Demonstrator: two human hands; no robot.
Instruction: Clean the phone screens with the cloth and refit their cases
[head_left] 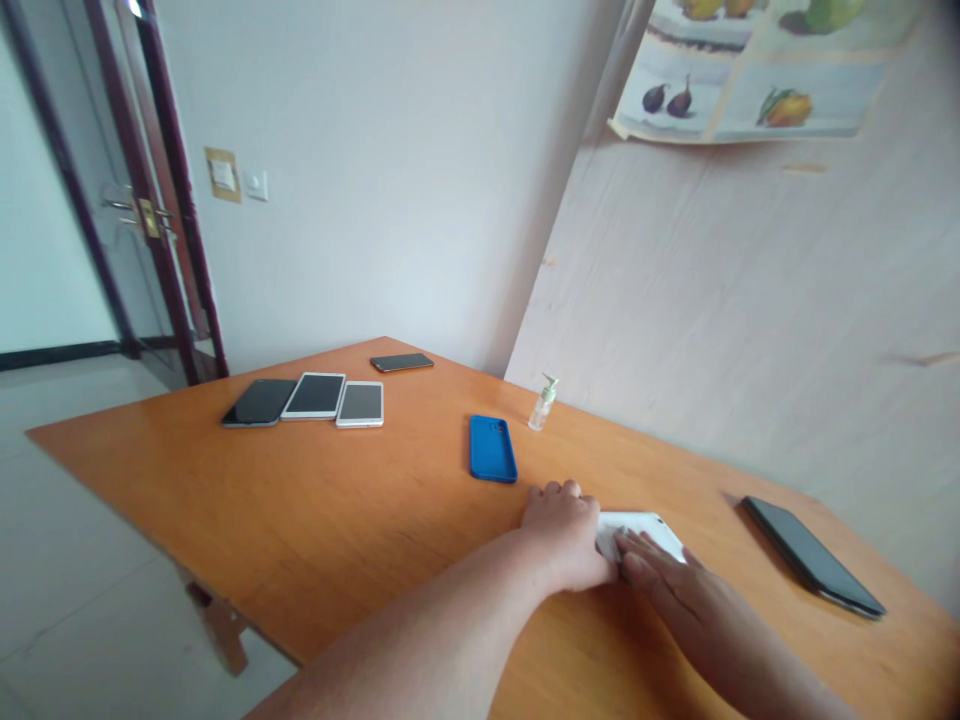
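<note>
A white tablet [646, 521] lies on the wooden table in front of me, its pale back up and a small dark camera spot near the far corner. My left hand [566, 535] is closed round its left edge, thumb side toward me. On top of the tablet, my right hand [660, 575] presses down with its fingers close together. Under those fingertips shows a crumpled whitish piece, like a cloth [609, 538], mostly hidden by the hand. Just beyond my left hand lies a blue phone case [493, 449], hollow side up.
A clear pump bottle [542, 403] stands behind the case. A dark tablet [814, 555] lies at the right. Far left are a black tablet [259, 402] and two white-framed devices [313, 395], with a dark phone [402, 362] near the back corner. A wall borders the table.
</note>
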